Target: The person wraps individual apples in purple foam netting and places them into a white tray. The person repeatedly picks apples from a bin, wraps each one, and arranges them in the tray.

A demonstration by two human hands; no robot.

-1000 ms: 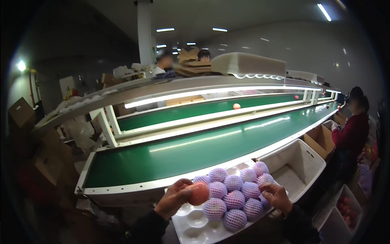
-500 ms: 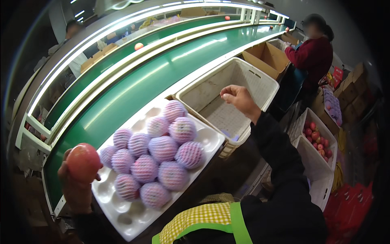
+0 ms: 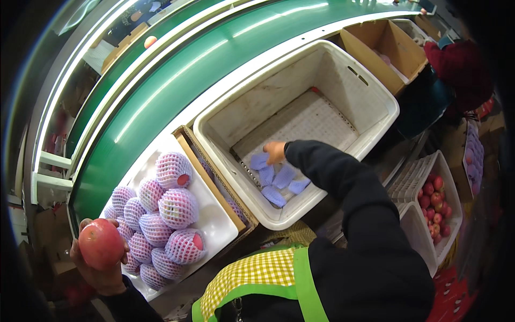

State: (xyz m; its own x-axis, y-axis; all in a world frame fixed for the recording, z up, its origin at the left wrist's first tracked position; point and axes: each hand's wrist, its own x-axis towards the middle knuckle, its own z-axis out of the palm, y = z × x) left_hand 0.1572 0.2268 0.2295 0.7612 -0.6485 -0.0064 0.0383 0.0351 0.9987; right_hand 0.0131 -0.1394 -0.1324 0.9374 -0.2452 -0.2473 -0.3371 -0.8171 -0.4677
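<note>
My left hand (image 3: 102, 279) is closed around a large bare red apple (image 3: 101, 244), held up at the left beside the white moulded tray (image 3: 217, 229). Several apples in lilac foam nets (image 3: 178, 208) fill much of that tray. Down inside the white plastic crate (image 3: 351, 126), my right hand (image 3: 276, 152) reaches toward loose, flattened lilac foam nets (image 3: 284, 176). Its bent fingers pinch at the leftmost foam net (image 3: 259, 160); the fingertips are partly hidden.
A green conveyor belt (image 3: 177, 78) curves behind the tray and crate, with one apple (image 3: 150, 41) on the far lane. An open cardboard box (image 3: 383, 48) stands beyond the crate. At right are a crate of red apples (image 3: 435, 206) and a co-worker's red sleeve (image 3: 458, 67).
My right hand has dropped from above the crate to the foam nets inside it. The view has tilted down and shifted. My left hand still holds the apple.
</note>
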